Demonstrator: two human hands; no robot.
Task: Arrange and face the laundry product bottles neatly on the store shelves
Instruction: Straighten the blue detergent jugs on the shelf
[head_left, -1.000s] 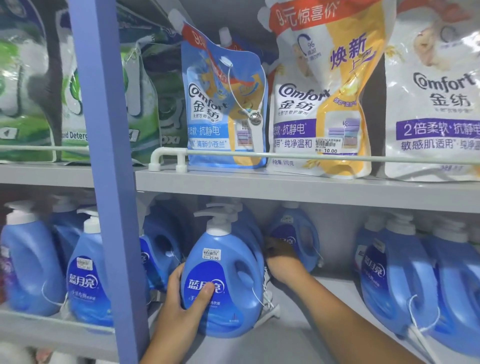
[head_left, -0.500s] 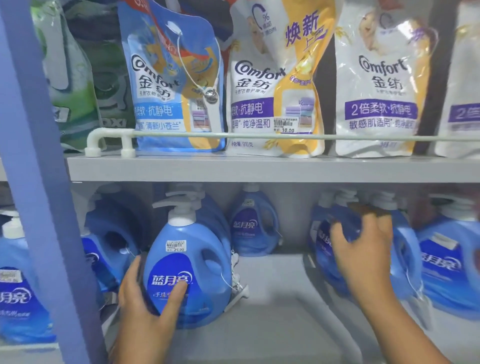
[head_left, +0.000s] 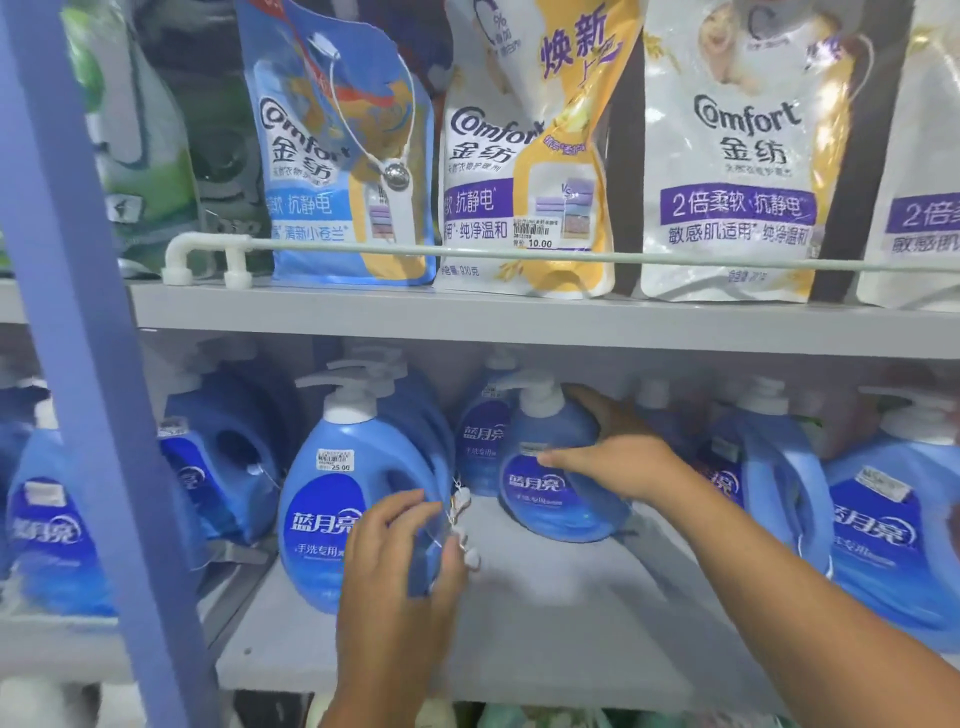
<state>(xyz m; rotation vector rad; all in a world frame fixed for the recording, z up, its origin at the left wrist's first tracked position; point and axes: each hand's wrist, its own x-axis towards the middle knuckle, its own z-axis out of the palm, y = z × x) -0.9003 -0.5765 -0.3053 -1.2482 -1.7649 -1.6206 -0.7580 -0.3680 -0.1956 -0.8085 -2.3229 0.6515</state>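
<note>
Head view, lower shelf (head_left: 519, 639): two blue pump bottles at stake, both upright, long axis vertical. Front bottle (head_left: 358, 499) at the shelf's front left, label facing out, price sticker near the shoulder. Left hand (head_left: 400, 566) curled round its lower right side, thumb across the label's edge, fingers wrapped toward the handle side; beside the fingers a white security tag (head_left: 462, 525) dangling on its cord. Second bottle (head_left: 556, 478) further back and to the right, label roughly outward but slightly blurred, base seemingly lifted or tilted off the shelf, hard to tell which. Right hand (head_left: 618, 457) clamped on its shoulder from the right, thumb across the front, fingers behind near the pump neck.

Deciding relation: bare shelf between the two bottles, the second one lying behind and right of the front one, clearly nearer the right hand. Likely next: drawn forward and leftward until level with the front bottle, label square to the aisle. Risk: pump spout catching the bottle (head_left: 480, 441) standing just behind it.

Upper shelf: softener pouches (head_left: 524, 156) behind a rail (head_left: 571, 257), untouched.
</note>
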